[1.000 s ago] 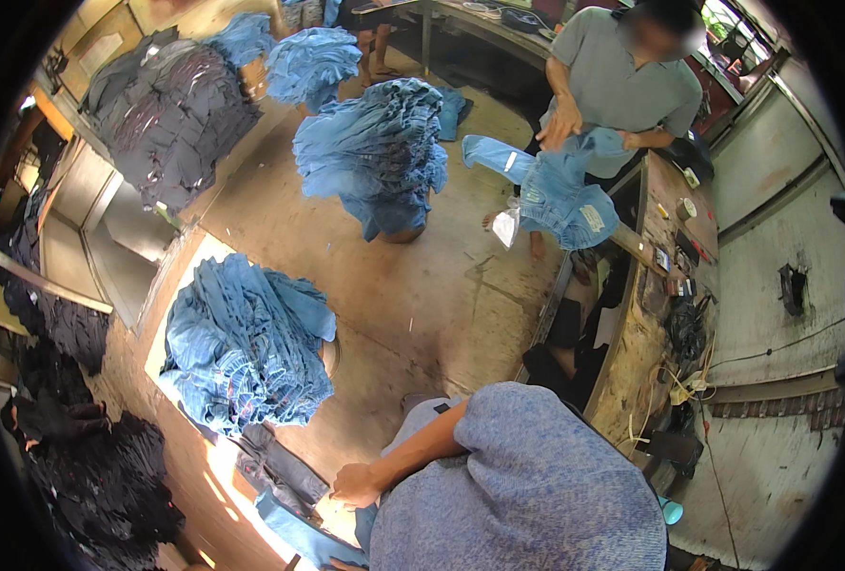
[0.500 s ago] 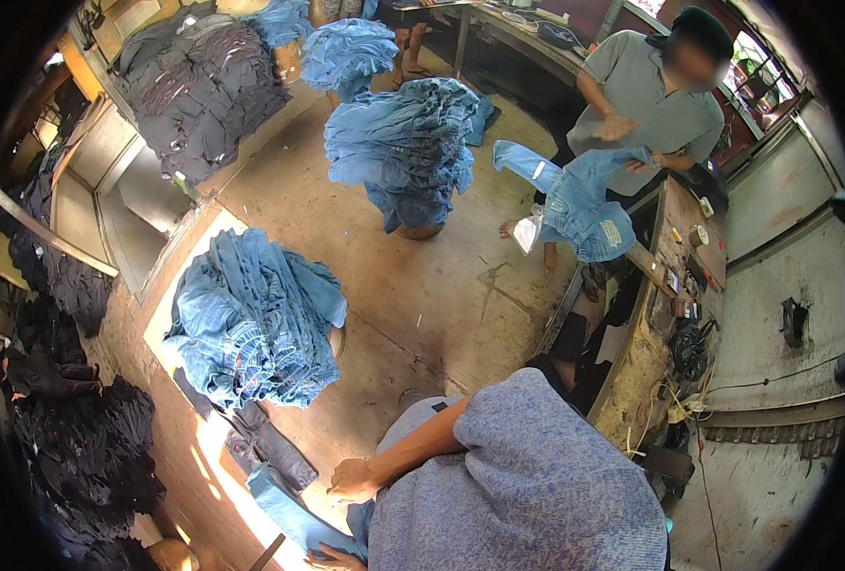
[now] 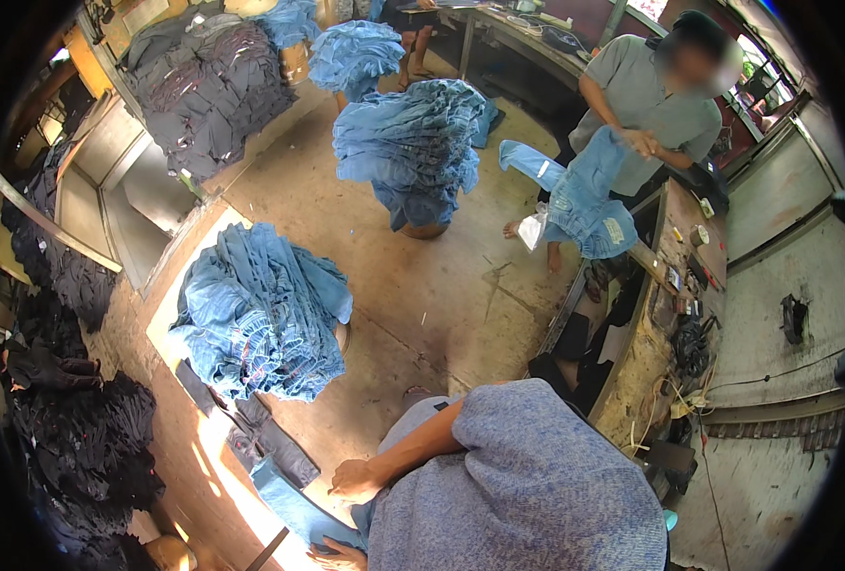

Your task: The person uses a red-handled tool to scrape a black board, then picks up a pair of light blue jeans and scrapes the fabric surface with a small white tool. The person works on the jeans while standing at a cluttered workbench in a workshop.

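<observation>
At the lower edge my left hand [image 3: 338,555] lies with fingers stretched out on the end of a light blue denim garment [image 3: 294,504], perhaps a trouser leg. Above it my right hand [image 3: 352,481] is curled closed at the end of a bare forearm; whatever its fingers hold, if anything, is hidden. A darker blue bit of cloth [image 3: 362,514] shows between the two hands, partly covered by my grey-blue sleeve and body. Folded dark trousers [image 3: 275,443] lie just beyond the denim. Farther off stands a big heap of blue jeans [image 3: 261,314].
More jeans are piled on a stool [image 3: 408,152] in the middle, with a dark garment heap [image 3: 208,90] behind. Black clothes [image 3: 85,428] line the left. At right, a co-worker [image 3: 646,95] holds blue jeans [image 3: 589,205] beside a cluttered workbench [image 3: 651,333].
The co-worker's hands have come together at the jeans, which hang more upright. The denim by my left hand lies a little straighter. My hands have barely moved.
</observation>
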Demonstrator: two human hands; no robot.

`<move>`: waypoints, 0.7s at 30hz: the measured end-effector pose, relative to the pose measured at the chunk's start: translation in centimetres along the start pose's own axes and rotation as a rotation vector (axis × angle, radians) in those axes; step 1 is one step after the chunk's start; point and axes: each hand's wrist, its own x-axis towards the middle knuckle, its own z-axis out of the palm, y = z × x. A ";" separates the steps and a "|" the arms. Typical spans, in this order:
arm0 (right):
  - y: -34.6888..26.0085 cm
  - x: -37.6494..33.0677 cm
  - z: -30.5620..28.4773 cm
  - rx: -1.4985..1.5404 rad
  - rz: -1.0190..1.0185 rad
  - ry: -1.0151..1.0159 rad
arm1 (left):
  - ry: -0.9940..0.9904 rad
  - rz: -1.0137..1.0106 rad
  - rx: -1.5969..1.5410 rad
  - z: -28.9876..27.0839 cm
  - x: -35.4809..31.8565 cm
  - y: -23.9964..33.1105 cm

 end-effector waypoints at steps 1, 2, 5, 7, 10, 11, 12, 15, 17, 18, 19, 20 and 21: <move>0.0 0.0 0.2 0.007 -0.001 0.016 | 0.004 0.002 -0.008 -0.1 0.0 -0.2; -0.1 0.1 0.3 0.011 0.000 0.020 | 0.008 0.008 -0.013 0.1 -0.1 -0.2; -0.2 0.3 0.8 0.026 0.003 0.004 | 0.072 0.087 0.063 -0.1 -0.6 -0.7; -0.3 0.5 1.0 0.023 0.001 -0.017 | 0.150 0.184 0.213 -0.2 -1.1 -1.0; -0.4 0.5 1.2 -0.001 -0.007 -0.027 | 0.291 0.306 0.328 -0.4 -1.4 -1.0; -0.4 0.5 1.3 -0.005 -0.013 -0.016 | 0.300 0.315 0.305 -0.6 -1.4 -1.0; -0.4 0.4 1.3 -0.010 -0.015 -0.032 | 0.309 0.324 0.281 -0.8 -1.4 -0.8; -0.5 0.2 1.3 0.026 -0.032 -0.017 | 0.336 0.350 0.207 -2.2 -1.1 0.2; -0.7 0.1 1.2 0.071 0.048 -0.016 | 0.351 0.363 0.160 -3.6 -0.8 0.9; -0.9 0.1 1.0 0.101 0.075 -0.008 | 0.249 0.311 0.135 -4.4 -0.5 1.2; -1.0 0.1 0.8 0.093 0.078 0.028 | 0.147 0.255 0.111 -5.2 -0.3 1.3; -1.1 0.2 0.6 0.095 0.067 0.062 | 0.049 0.217 -0.015 -5.9 0.2 1.3; -1.4 0.2 0.4 0.092 0.079 0.053 | -0.044 0.174 -0.143 -6.6 1.3 1.1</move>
